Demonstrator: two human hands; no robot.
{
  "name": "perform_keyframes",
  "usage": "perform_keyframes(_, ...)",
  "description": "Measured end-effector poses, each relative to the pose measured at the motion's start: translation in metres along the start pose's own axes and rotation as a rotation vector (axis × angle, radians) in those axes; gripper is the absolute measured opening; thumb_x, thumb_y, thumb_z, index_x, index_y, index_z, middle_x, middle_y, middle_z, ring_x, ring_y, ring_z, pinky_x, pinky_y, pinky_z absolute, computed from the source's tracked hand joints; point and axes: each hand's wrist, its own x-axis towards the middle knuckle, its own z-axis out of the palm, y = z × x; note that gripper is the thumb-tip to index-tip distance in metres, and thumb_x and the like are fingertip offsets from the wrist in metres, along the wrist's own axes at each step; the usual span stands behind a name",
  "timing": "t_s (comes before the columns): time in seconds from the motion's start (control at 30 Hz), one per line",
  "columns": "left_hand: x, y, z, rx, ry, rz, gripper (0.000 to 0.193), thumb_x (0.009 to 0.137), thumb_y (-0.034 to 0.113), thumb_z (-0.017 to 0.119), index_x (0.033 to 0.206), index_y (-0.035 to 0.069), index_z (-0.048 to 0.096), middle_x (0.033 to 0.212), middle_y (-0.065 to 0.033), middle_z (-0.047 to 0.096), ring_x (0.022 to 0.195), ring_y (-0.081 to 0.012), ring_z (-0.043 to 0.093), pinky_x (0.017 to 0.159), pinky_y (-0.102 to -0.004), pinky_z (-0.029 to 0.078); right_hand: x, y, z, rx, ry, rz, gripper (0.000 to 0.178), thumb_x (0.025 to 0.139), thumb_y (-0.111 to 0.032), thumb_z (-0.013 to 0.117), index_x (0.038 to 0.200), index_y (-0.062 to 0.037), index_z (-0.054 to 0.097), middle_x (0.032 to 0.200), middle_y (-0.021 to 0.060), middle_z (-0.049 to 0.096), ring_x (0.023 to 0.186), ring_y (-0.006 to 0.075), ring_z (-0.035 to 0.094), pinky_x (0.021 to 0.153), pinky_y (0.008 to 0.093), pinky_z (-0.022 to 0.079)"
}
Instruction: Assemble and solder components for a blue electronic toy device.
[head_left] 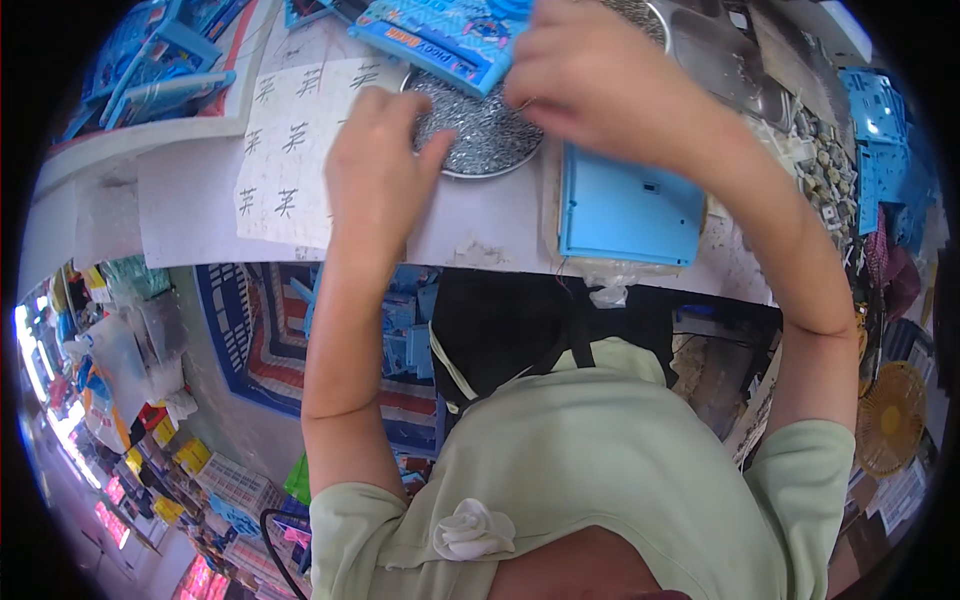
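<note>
My left hand [383, 155] is at the left rim of a round metal dish [480, 140] full of small silvery metal pieces, too small to name surely. Its thumb and forefinger are apart, with nothing between them. Above the dish is a blue plastic case [440, 38] with a colourful printed front, tilted. My right hand [590, 85] has its curled fingers closed at the right edge of this case; its fingertips are partly hidden. Under my right forearm lies a plain blue plastic panel [630, 208] with a small slot, near the table's front edge.
White paper with handwritten characters [290, 150] lies left of my left hand. Printed blue cases [160, 75] are stacked at the far left. Small dark and pale parts [825, 165] and blue plastic shells [880, 130] lie right. Below the table is a blue crate [245, 330].
</note>
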Motion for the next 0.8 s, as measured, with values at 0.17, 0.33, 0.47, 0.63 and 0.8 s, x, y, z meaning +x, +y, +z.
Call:
perform_keyframes(0.17,0.000,-0.011,0.014,-0.052,0.025,0.135,0.011,0.086,0.009,0.070,0.096,0.004,0.070,0.085,-0.0129,0.065,0.076,-0.0306,0.064,0.070,-0.0412,0.050,0.017,-0.024,0.060,-0.337,0.122,-0.094,0.005,0.074,-0.015,0.067,0.076,-0.0114,0.070,0.087,-0.0008,0.058,0.099,0.0194,0.055,0.092,0.0373,0.044)
perform_keyframes(0.33,0.001,-0.014,0.017,-0.137,0.051,0.045,0.008,0.087,0.012,0.069,0.090,0.007,0.065,0.085,-0.0123,0.066,0.075,-0.0354,0.064,0.067,-0.0459,0.049,0.021,-0.024,0.068,-0.330,0.166,-0.081,0.004,0.074,-0.015,0.066,0.075,-0.0128,0.070,0.085,-0.0017,0.059,0.098,0.0186,0.056,0.091,0.0366,0.043)
perform_keyframes(0.47,0.000,-0.014,0.012,-0.108,0.034,-0.059,0.012,0.091,0.014,0.067,0.088,0.004,0.061,0.082,-0.0148,0.064,0.074,-0.0360,0.064,0.067,-0.0459,0.048,0.025,-0.024,0.068,-0.348,0.199,-0.030,0.006,0.076,-0.017,0.065,0.075,-0.0136,0.069,0.081,-0.0030,0.060,0.095,0.0186,0.057,0.087,0.0361,0.042)
perform_keyframes(0.63,-0.002,-0.005,0.007,-0.148,-0.015,-0.189,0.021,0.100,0.017,0.057,0.090,-0.002,0.060,0.077,-0.0168,0.061,0.067,-0.0238,0.055,0.067,-0.0359,0.046,0.014,-0.024,0.058,-0.310,0.287,0.062,0.008,0.082,-0.019,0.064,0.083,-0.0129,0.069,0.081,-0.0004,0.061,0.093,0.0201,0.059,0.082,0.0384,0.043)
perform_keyframes(0.8,-0.024,0.016,-0.002,-0.408,-0.014,-0.153,0.013,0.100,0.010,0.060,0.096,-0.001,0.064,0.085,-0.0061,0.064,0.075,-0.0111,0.054,0.070,-0.0273,0.045,-0.065,0.012,-0.027,-0.291,0.311,0.197,0.014,0.085,-0.014,0.068,0.078,-0.0030,0.071,0.075,0.0120,0.068,0.076,0.0289,0.062,0.071,0.0428,0.049)
